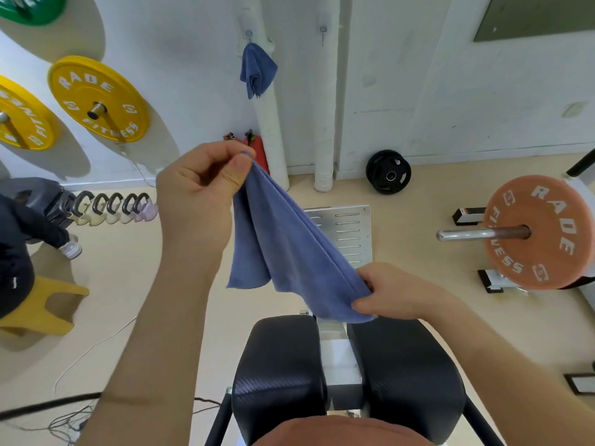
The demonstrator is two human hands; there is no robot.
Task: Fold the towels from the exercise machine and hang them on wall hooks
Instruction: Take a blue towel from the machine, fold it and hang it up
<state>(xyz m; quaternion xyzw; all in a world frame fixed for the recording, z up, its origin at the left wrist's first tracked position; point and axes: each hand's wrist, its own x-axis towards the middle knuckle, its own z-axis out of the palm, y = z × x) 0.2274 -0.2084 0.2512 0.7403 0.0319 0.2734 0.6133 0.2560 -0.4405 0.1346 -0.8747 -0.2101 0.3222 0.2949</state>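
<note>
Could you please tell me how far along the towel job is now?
Done: one folded towel hangs on the left wall hook. In hand: a second towel, doubled over, pinched by the left hand and gripped by the right hand. Left: finishing its fold and hanging it, probably on the free hook beside.

Yellow wall-mounted plate: "RADE FITNESS", white lettering. Orange plate on bar: "RADE FITNESS". Second yellow plate, far left: partial "FIT"
</note>
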